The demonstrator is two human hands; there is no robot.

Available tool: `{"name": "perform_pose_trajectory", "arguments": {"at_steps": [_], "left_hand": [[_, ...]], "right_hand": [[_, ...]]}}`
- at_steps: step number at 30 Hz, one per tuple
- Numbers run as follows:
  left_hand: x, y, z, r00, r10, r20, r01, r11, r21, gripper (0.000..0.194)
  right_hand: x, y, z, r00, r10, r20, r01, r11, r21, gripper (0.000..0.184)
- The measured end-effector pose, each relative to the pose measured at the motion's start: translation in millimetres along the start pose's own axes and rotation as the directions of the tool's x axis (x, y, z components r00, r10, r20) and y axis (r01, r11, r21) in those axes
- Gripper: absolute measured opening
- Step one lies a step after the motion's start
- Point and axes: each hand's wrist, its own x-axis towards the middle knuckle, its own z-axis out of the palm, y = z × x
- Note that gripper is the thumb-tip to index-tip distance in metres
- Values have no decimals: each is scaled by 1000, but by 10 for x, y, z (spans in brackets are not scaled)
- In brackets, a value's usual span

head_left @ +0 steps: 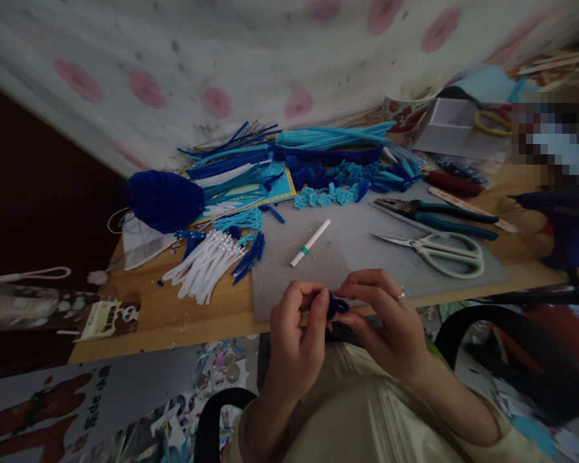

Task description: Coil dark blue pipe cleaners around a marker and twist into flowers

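Between my two hands, just over the table's front edge, is a dark blue pipe cleaner (338,307) bent into small loops. My left hand (302,328) pinches its left side with thumb and fingertips. On the other side my right hand (383,318), wearing a ring, holds the loops with its fingertips. Past the hands a white marker (310,243) with a green band lies on a grey cutting mat (280,283). To the right on the mat are scissors (431,247) with pale green handles and pliers (429,212) with dark teal grips.
Blue pipe cleaners (338,136) and light blue pipe-cleaner flowers (325,196) line the back. White pipe cleaners tipped with beads (207,263) lie left, near a dark blue bundle (166,198). A blue glue gun (567,225) stands far right. A patterned curtain (251,64) hangs behind.
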Motion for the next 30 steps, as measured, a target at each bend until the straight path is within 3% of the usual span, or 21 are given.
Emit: {"name": "perform_pose_trajectory", "arguments": {"at_steps": [2,6,10,13,16,20,24,30], "left_hand": [[3,-29,6,1000,21,20,-21,1000,-2,17],[59,-71,22,999,15,47,-11,996,-90,22],[106,-75,29,998,-20,59,26,996,-91,24],[95,-84,37,999,-20,47,20,1000,-15,24],[64,-112,61,996,86,-27,-83,991,102,20],[46,-116,82,977,208,-47,-194,959,206,20],[55,-70,42,992,124,8,-124,983,137,23],[34,2,-9,997,20,73,-22,999,24,23]], "right_hand": [[11,-23,12,987,155,50,-160,977,143,5],[40,-33,9,904,393,169,-427,817,387,16],[71,-18,-8,869,464,170,-490,762,423,21],[28,-27,13,862,504,51,-483,786,386,21],[-62,-48,58,882,457,-116,-418,871,258,14],[-120,-65,83,956,203,-210,-214,976,-33,16],[-76,-79,37,979,106,-173,-131,982,-138,16],[-16,-176,-30,978,170,-118,-181,980,-86,13]]}}
